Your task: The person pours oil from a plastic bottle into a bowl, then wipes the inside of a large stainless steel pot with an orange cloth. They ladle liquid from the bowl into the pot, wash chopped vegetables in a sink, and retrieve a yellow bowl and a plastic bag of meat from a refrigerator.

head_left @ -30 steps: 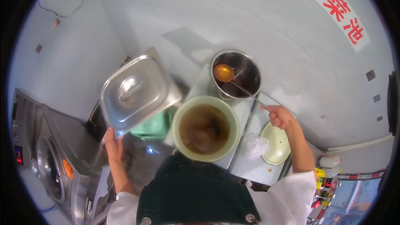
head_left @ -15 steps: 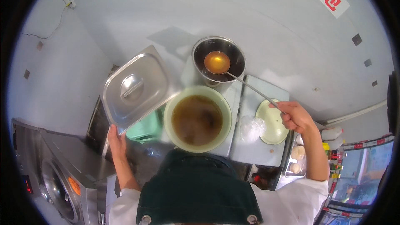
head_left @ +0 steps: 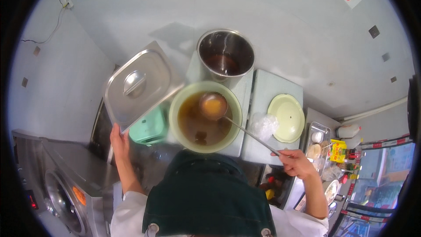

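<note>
In my right hand [head_left: 294, 163], fingers closed round the end of its long handle, is a metal ladle [head_left: 214, 106]. Its bowl, holding some amber liquid, is over the pale green pot [head_left: 238, 98] of brown broth. A dark lump shows in the broth near the front. My left hand [head_left: 119, 139] grips the lower corner of a rectangular steel lid [head_left: 151, 77] with a raised handle, held tilted to the left of the pot. Behind the pot stands a tall steel bucket [head_left: 249, 44] with dark liquid at the bottom.
A pale green round lid [head_left: 289, 118] and a crumpled clear plastic bag [head_left: 263, 126] lie on the grey worktop at right. A green plastic basin [head_left: 148, 127] sits below the steel lid. Bottles and a yellow packet [head_left: 337, 150] crowd the far right; a steel machine [head_left: 66, 193] stands at left.
My right hand has drawn the ladle from over the steel bucket back and down to the pale green pot. The steel lid stays in my left hand.
</note>
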{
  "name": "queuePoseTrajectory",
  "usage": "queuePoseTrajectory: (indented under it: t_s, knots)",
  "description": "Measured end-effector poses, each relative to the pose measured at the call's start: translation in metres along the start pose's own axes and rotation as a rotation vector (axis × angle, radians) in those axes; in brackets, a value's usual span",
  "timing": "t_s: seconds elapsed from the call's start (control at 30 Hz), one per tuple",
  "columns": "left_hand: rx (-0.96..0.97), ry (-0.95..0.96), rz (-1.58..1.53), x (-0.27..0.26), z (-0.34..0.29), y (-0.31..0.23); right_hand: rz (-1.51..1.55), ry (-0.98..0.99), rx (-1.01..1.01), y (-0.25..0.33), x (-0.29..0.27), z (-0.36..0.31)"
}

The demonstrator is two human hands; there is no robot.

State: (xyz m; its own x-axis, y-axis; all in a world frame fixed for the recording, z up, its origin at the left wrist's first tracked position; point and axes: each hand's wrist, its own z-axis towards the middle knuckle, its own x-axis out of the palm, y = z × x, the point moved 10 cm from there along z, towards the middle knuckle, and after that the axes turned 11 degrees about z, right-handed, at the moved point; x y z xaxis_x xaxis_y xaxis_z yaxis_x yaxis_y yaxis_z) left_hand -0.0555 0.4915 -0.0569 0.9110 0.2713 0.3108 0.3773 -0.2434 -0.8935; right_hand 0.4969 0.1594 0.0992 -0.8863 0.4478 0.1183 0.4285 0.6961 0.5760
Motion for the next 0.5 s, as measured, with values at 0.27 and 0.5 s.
queuePoseTrajectory:
  t_s: [0.27,0.5]
  knots:
    - [-0.018,-0.004,0.024,-0.013,0.012,-0.002,-0.890,-0.280,-0.689,-0.014,0.027,0.000]
    - [0.008,-0.004,-0.017,-0.021,0.014,-0.012,-0.908,-0.327,-0.909,0.000,0.047,-0.024]
